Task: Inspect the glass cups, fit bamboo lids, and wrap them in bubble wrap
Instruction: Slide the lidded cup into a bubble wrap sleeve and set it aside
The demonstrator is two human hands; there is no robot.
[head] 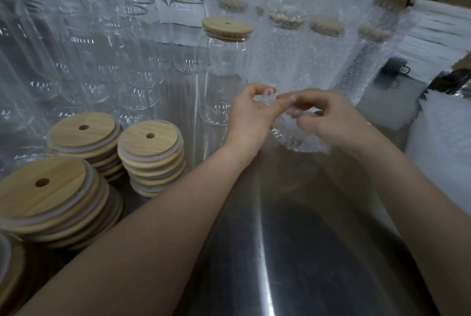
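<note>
Left hand (251,111) and right hand (323,116) pinch the bunched, translucent, dimpled bubble wrap (298,137) between them.

The bubble wrap (300,138) is largely covered by the left hand (251,114) and the right hand (328,115), which pinch it, and what it encloses cannot be made out. The bare glass cups (84,60) at the left are smeared by blur. One stack of bamboo lids (11,275) is cut off by the lower left edge. A dark object (395,67) at the right cannot be identified.
</note>
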